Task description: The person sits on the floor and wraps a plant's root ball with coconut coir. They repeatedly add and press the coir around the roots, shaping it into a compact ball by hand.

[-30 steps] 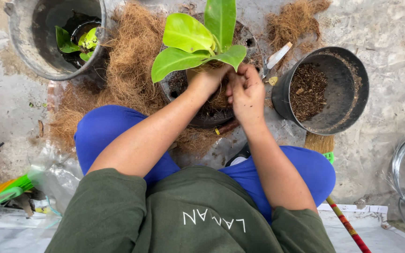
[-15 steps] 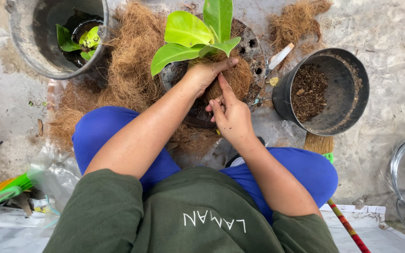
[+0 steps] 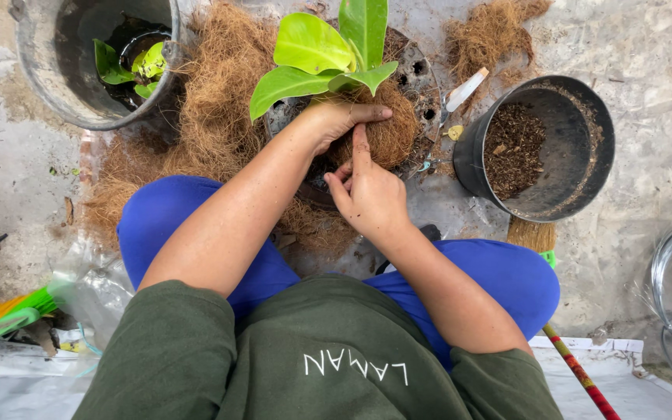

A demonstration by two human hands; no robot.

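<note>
My left hand point(image 3: 334, 118) cups the coconut fibre ball point(image 3: 386, 128) under the green-leaved plant point(image 3: 328, 54) in the black perforated pot point(image 3: 421, 82), right hand point(image 3: 371, 194) loosely open, forefinger pressing fibre; hard poking might snap the stem.

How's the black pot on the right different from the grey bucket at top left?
The black pot holds dark, crumbly potting mix and no plant; the grey bucket holds a smaller pot with green leaves. The pot is black, the bucket pale grey. Both are round, open-topped and upright on the concrete.
</note>
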